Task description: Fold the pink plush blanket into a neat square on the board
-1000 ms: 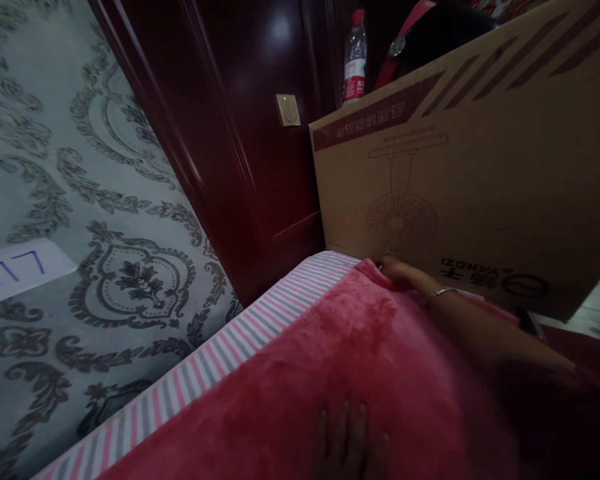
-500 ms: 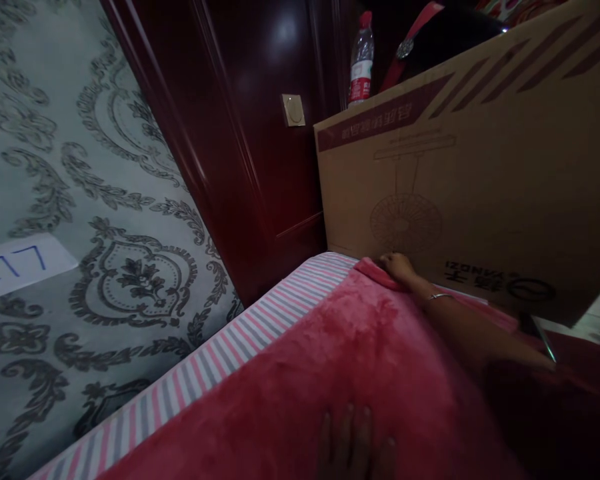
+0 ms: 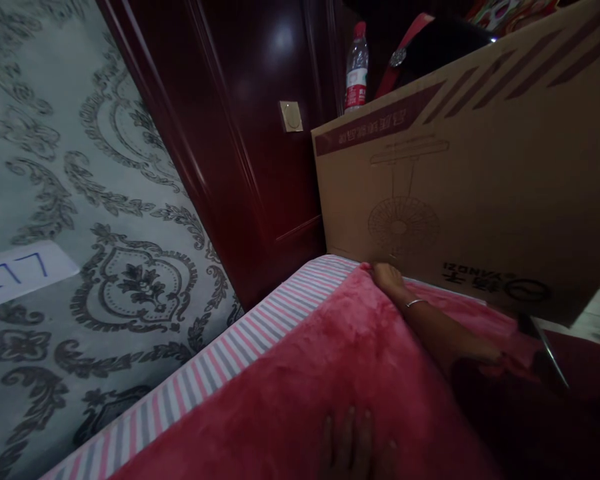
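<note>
A fluffy pinkish-red blanket (image 3: 260, 407) covers much of a bed, over a striped pink, grey and white sheet (image 3: 240, 347). My right hand (image 3: 389, 279), with a silver bracelet at the wrist, is closed on the blanket's far corner, close to the base of a large cardboard box. Its fingertips are partly hidden. At the bottom of the view my left hand (image 3: 353, 440) rests on the blanket, fingers stretched out and slightly apart; the palm is dim and partly cut off by the frame.
The cardboard box (image 3: 480, 193) stands upright along the bed's far right side. A red-capped bottle (image 3: 357, 70) is behind it. A dark, flat object with a shiny edge (image 3: 547, 350) lies by my right forearm. Patterned wallpaper (image 3: 135, 273) and dark red panelling (image 3: 230, 127) border the left.
My right hand has shifted slightly left and down with the blanket's corner, and the fold there looks straighter. My left hand stays nearly in place. The view has tilted slightly.
</note>
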Demonstrator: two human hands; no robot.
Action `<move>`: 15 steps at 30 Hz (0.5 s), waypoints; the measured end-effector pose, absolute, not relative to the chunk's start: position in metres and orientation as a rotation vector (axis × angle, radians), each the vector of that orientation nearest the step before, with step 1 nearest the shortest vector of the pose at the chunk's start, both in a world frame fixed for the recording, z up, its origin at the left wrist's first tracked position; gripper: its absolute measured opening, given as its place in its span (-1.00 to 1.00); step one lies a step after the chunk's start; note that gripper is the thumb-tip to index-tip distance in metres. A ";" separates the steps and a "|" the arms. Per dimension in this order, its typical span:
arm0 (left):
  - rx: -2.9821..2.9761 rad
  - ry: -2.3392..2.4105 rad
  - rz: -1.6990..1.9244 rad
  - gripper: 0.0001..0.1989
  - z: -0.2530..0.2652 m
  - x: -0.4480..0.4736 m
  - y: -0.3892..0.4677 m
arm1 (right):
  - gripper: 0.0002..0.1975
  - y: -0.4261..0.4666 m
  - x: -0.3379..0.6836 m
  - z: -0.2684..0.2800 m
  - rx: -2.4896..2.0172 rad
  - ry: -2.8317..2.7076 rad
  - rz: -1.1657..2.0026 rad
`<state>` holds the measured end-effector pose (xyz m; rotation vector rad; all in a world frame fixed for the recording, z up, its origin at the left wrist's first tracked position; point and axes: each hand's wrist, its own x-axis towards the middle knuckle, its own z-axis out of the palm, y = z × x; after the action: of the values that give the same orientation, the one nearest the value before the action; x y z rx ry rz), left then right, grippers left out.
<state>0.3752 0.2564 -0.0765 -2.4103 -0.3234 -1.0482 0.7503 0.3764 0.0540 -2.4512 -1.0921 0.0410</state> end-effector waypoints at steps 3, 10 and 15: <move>-2.398 -0.276 -1.134 -0.64 -0.079 0.376 0.261 | -0.58 0.365 0.751 0.050 -2.478 -1.111 0.039; -2.704 -0.223 -0.775 -0.30 -0.053 0.364 0.259 | -0.59 0.278 0.761 0.045 -2.588 -1.111 0.074; -2.885 -0.311 -0.625 -0.28 -0.015 0.355 0.242 | -0.62 0.218 0.775 0.051 -2.642 -1.052 0.144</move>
<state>0.3550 0.2419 -0.0154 -2.8847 -0.3112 -0.6246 0.7754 0.2178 0.0513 -2.6425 -1.0518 0.1437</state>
